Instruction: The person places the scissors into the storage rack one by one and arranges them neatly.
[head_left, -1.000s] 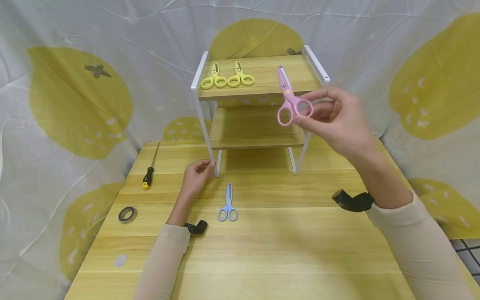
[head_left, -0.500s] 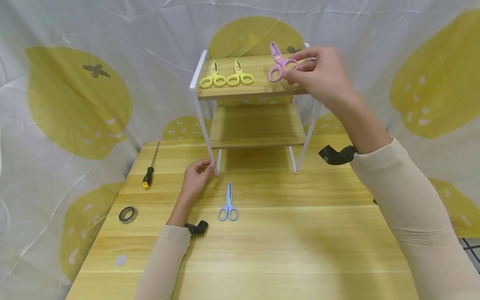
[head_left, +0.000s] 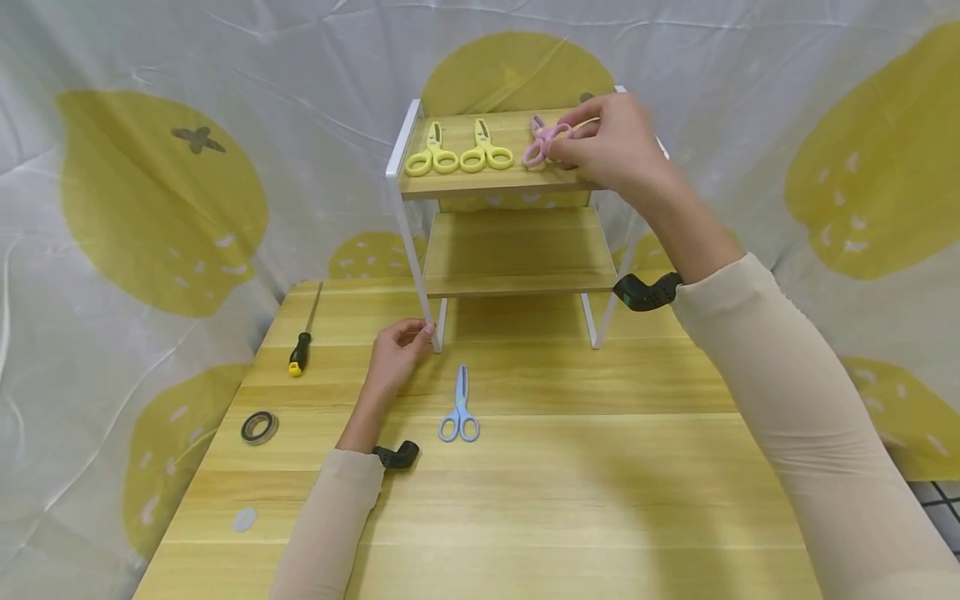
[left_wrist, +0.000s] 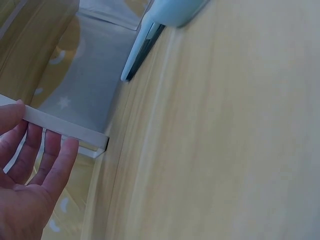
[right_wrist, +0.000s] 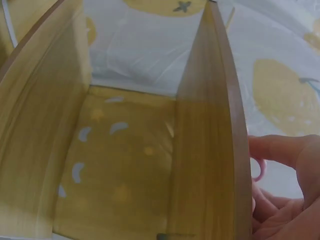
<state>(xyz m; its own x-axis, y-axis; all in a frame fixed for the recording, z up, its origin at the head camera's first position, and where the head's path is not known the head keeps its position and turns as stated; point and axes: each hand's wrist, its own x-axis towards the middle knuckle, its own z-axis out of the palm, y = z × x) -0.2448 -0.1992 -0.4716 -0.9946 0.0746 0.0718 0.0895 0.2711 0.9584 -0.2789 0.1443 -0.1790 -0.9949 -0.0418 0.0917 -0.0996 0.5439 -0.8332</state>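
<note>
Scissors (head_left: 543,135) pinched at the upper shelf (head_left: 508,127)

Right hand (head_left: 617,146) grips the pink pair by its handle between thumb and fingers; whether the blades touch the wood cannot be told. Just left of it, two yellow scissors (head_left: 433,148) lie side by side on that shelf, their blade markings too small to read. The right wrist view shows what the head view does not: the shelf's underside, with a bit of pink loop past its edge. The left wrist view reveals how the left hand (head_left: 397,350) pinches the white leg (left_wrist: 65,124), thumb opposite fingers. Blue scissors (head_left: 461,400) lie on the table (head_left: 570,483) nearby; screwdriver (head_left: 298,354), dark ring (head_left: 247,428) and pale disc (head_left: 244,520) sit farther left.
</note>
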